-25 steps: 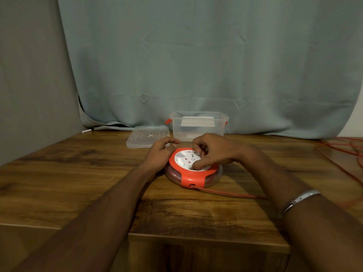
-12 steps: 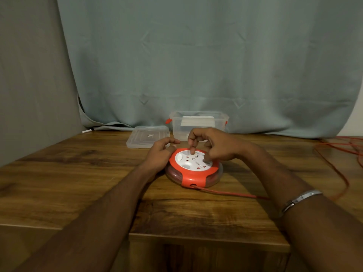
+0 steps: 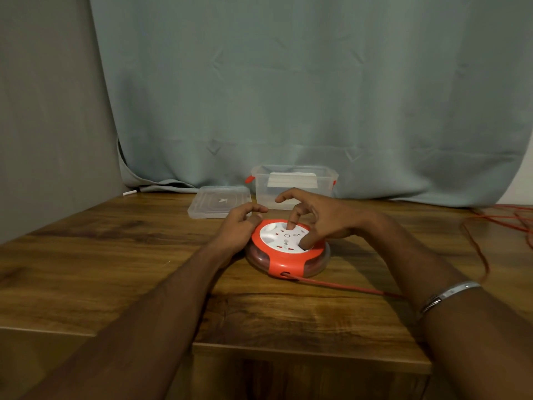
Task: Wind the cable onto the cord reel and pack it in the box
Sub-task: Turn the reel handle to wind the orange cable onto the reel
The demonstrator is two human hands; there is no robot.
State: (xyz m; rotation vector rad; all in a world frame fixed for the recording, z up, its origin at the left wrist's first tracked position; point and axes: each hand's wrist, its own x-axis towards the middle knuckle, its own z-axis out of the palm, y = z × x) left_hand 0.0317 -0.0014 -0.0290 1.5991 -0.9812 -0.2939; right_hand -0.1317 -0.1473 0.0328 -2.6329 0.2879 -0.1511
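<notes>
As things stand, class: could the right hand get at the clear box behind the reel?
Probably yes. The right hand is above the reel, and the open box stands just beyond it with nothing between.

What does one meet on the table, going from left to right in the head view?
lid → left hand → cord reel → right hand → loose red cable at the far right. The box stands behind the reel, so it is left out.
</notes>
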